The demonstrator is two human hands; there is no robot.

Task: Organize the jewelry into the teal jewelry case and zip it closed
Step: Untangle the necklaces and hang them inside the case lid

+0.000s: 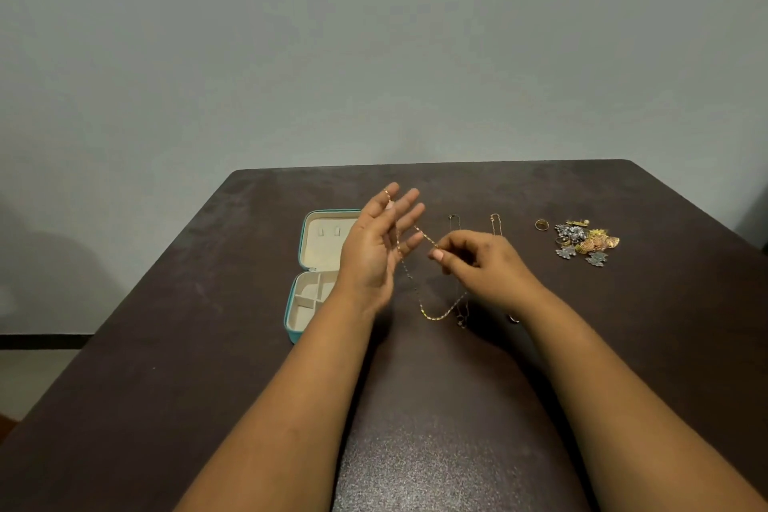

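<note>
my left hand [376, 245] is up at centre frame w/ fingers straight and spread, palm turned inward, and the gold chain [432, 314] is draped over those fingers — one end shows near the fingertip at the top. my right hand [478, 262], just right of centre, pinches the same chain btwn thumb and forefinger, other fingers curled in. from there the chain sags in a loop whose bottom looks to be on or just above the dark table [208, 345]; can't tell which. the teal jewelry case [300, 291] lies open left of centre, partly behind my left hand: cream lid w/ small tabs toward the top, divided compartments in the lower half, all that i can see look empty. two thinner necklaces [455, 229] lie stretched out behind my right hand, partly hidden by it. a lone ring [541, 224] and a pile of earrings and charms [586, 243] sit at right of frame, well apart from the case. so the task is barely begun, i'd say. to do this step well: keep the pinch firm but light, gather the chain in even loops over the straight fingers so it doesn't knot, and lift the sagging loop clear of the other necklaces before swinging left — a snag there would drag them along. then lower it into one compartment, coil first, ends last.
</note>
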